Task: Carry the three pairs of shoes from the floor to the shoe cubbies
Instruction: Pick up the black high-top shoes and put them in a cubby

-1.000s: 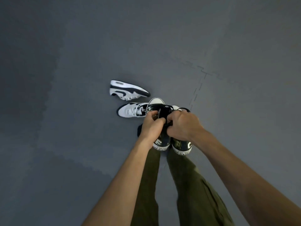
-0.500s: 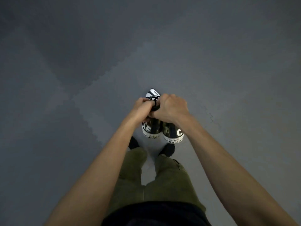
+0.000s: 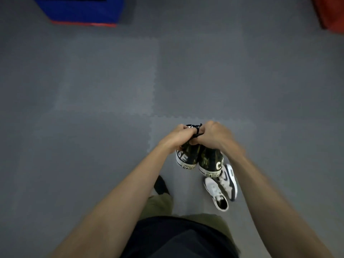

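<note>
Fingers (image 3: pixel 186 129) of the left hand (image 3: pixel 176 135) and right hand (image 3: pixel 214 134) clench the collars and laces of the high-top pair (image 3: pixel 209 162), held above the floor (image 3: pixel 111 90). Risk: white sneakers (image 3: pixel 220 189) beside the feet could trip a step; cubbies unseen.

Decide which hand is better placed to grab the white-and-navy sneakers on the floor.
Probably the right hand: the white-and-navy sneakers lie nearer its forearm, though it and the left hand grip camouflage high-tops.

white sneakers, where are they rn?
Head view, right of centre: the white sneakers lie on the grey floor mat, just below the camo high-tops that the left hand and right hand hold.
</note>
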Demonstrator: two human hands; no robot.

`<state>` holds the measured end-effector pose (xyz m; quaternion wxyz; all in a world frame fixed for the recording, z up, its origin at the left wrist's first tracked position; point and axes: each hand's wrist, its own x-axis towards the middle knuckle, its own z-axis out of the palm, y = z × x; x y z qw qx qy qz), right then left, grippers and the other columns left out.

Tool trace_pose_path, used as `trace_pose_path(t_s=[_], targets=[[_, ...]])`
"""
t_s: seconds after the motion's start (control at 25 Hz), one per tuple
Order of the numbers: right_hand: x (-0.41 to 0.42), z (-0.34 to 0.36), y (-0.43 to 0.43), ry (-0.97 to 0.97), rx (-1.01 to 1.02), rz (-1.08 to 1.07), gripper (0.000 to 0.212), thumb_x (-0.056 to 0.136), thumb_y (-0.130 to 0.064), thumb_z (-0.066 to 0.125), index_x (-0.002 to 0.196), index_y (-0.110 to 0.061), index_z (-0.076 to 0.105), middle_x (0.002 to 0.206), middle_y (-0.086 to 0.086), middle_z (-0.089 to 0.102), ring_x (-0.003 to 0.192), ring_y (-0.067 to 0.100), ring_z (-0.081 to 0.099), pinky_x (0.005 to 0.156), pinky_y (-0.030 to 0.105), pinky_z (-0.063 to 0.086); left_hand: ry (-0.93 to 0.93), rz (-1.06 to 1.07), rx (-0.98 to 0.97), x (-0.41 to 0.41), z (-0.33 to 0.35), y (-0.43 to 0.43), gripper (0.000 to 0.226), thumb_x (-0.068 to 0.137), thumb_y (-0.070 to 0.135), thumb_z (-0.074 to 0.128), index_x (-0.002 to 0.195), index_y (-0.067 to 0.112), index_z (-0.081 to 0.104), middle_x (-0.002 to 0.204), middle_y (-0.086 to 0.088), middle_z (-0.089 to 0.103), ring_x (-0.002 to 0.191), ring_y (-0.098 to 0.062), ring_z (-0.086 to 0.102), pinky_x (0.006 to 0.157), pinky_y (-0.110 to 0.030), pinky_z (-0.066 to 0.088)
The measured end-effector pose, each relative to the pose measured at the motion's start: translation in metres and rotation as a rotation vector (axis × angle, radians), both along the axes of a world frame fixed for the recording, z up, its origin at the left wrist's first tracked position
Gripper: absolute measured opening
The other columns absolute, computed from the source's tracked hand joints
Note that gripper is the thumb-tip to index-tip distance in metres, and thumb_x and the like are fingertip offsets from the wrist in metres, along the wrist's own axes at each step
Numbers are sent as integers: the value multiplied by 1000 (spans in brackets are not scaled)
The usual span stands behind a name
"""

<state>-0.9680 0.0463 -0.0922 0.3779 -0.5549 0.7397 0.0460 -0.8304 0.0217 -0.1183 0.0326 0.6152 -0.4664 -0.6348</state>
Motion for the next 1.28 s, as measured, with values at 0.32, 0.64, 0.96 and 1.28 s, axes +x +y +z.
trace_pose_path(t_s=[0.32, 0.64, 0.96, 1.28], targets=[[127, 23, -210, -81, -131, 184, 38, 61, -52, 82, 62, -22, 58, 69, -4, 60, 77, 26, 63, 59, 29, 37, -26, 231, -119, 130, 19, -183, 22, 85, 38, 57, 93, 19, 66, 79, -5, 63, 70, -24, 57, 66, -32, 42], [205, 15, -443, -86, -173, 533, 31, 65, -47, 78, 77, -20, 69, 75, -1, 65, 81, 27, 67, 58, 27, 38, -61, 580, -67, 199, 12, -375, 32, 93, 36, 56, 121, 19, 54, 101, -1, 64, 87, -18, 62, 81, -38, 52], [327, 39, -651, -64, -292, 994, 32, 62, -47, 77, 72, -18, 67, 77, 3, 69, 78, 29, 66, 60, 29, 38, -18, 1013, -138, 289, 31, -536, 35, 94, 34, 53, 125, 20, 58, 103, -4, 66, 85, -20, 62, 86, -42, 56], [501, 41, -850, -65, -238, 1066, 32, 61, -49, 80, 65, -22, 65, 68, -3, 68, 70, 20, 66, 52, 27, 37, -2, 1071, -107, 460, 31, -724, 33, 91, 38, 54, 120, 22, 56, 94, -2, 63, 70, -17, 59, 63, -32, 46]])
